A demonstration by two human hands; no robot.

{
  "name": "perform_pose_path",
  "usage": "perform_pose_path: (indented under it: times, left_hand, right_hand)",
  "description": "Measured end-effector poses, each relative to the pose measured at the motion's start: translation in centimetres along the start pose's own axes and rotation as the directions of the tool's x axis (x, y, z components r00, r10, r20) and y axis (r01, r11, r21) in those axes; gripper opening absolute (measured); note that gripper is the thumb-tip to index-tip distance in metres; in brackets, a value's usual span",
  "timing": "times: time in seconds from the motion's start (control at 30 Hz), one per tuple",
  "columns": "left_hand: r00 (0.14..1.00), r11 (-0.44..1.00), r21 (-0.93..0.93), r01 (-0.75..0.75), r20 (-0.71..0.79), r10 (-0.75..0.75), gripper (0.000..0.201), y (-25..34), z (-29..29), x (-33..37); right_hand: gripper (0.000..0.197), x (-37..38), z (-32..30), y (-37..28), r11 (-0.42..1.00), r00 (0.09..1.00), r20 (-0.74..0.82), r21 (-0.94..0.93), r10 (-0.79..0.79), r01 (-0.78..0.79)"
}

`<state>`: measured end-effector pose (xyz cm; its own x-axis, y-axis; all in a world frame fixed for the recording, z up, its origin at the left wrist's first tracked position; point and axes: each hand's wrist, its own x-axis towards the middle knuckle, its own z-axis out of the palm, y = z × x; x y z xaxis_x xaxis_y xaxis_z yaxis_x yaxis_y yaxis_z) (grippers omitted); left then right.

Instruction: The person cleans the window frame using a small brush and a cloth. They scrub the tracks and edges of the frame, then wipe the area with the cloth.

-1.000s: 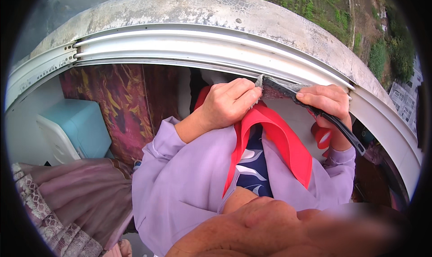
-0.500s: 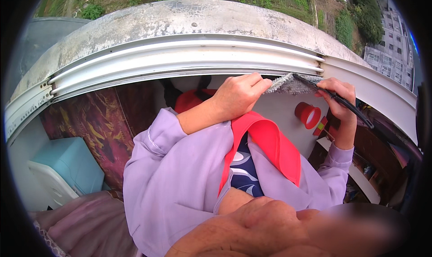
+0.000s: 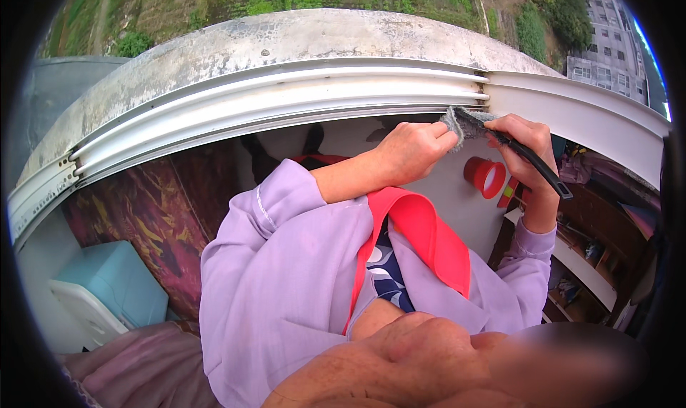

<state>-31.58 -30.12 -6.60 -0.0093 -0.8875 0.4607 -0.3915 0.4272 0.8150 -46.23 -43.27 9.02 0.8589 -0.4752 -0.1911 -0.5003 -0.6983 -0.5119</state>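
Observation:
My left hand (image 3: 420,151) is closed at the window sill, pinching one edge of a grey fuzzy cloth (image 3: 475,126). Gripped in my right hand (image 3: 530,145) is a long black handle (image 3: 539,168) with a slot at its lower end. Its far tip meets the cloth, which folds around it; what kind of tool head it has is hidden. Both hands are just inside the white window track (image 3: 286,93), near where its grooves end at the right frame.
Beyond the track runs a weathered concrete ledge (image 3: 236,40), with green plots far below. A red bucket (image 3: 486,177) is on the floor under my right hand. Shelves (image 3: 582,265) stand at the right; a light-blue box (image 3: 114,279) and a patterned dark-red curtain (image 3: 157,222) are at the left.
My left hand has moved right and a little down, toward my right hand. The cloth has gone from stretched out to bunched around the tool's tip, and the black handle hangs steeper.

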Motion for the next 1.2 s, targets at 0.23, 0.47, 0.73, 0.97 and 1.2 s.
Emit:
perform_pose_path:
  times: [0.23,0.47,0.73,0.97,1.2]
  left_hand:
    - [0.999,0.987,-0.16,0.02,-0.037,-0.026,0.025,-0.1,-0.1,0.4]
    - [0.991,0.896,-0.428,0.121,0.006,-0.131,0.023,1.5,-4.4,-0.1]
    - [0.756,0.775,-0.482,0.41,-0.296,-0.584,0.013,5.0,-15.3,-11.2]
    - [0.416,0.822,-0.178,0.541,-0.793,-0.445,0.012,9.4,-22.7,-19.5]
    - [0.264,0.788,-0.024,0.616,-0.935,-0.235,0.013,10.9,-29.7,-24.6]
  right_hand:
    - [0.012,-1.0,-0.8,-0.5,0.994,0.988,-0.111,0.049,0.107,-0.102]
    - [0.022,-4.5,-2.8,-4.7,0.979,0.951,-0.308,0.175,-0.043,0.101]
    - [0.02,1.4,8.1,-6.1,0.682,0.966,-0.251,0.695,-0.067,0.228]
    - [0.015,11.3,16.5,-15.9,0.48,0.916,-0.185,0.805,-0.356,0.349]
    - [0.025,19.3,22.3,-26.1,0.451,0.712,-0.291,0.609,-0.639,0.653]
